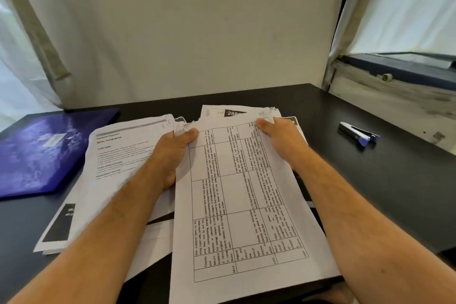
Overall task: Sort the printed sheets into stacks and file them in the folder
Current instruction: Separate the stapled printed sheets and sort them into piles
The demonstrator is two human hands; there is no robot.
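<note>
While both forearms are reaching up from the bottom of the frame, the left hand (172, 155) is gripping the left edge of a bundle of printed sheets (237, 205) at the centre, its thumb lying on top near the upper left corner and its fingers curling out of sight beneath the paper. The right hand (281, 140) is pinching the same bundle at its upper right corner, thumb pressing on the printed table grid and fingers going underneath. The top sheet is showing a ruled table with text running sideways, and the bundle is stretching from mid-frame down to the lower centre, lying over the near edge of the black desk (370, 180).

A second stack of sheets (116, 155), headed with lines of text, is spreading at centre left, partly under the left forearm and just beside the held bundle. More sheets are peeking out above the bundle at upper centre, one bearing a dark banner with white digits (234, 113). The blue folder (49, 148) is lying closed at the left of the frame, its right edge touching or slightly under the second stack; which one is hard to tell. A stapler (357, 134), white and blue, is sitting well apart at the right of the desk. A pale wall (197, 44) is rising behind the desk.
</note>
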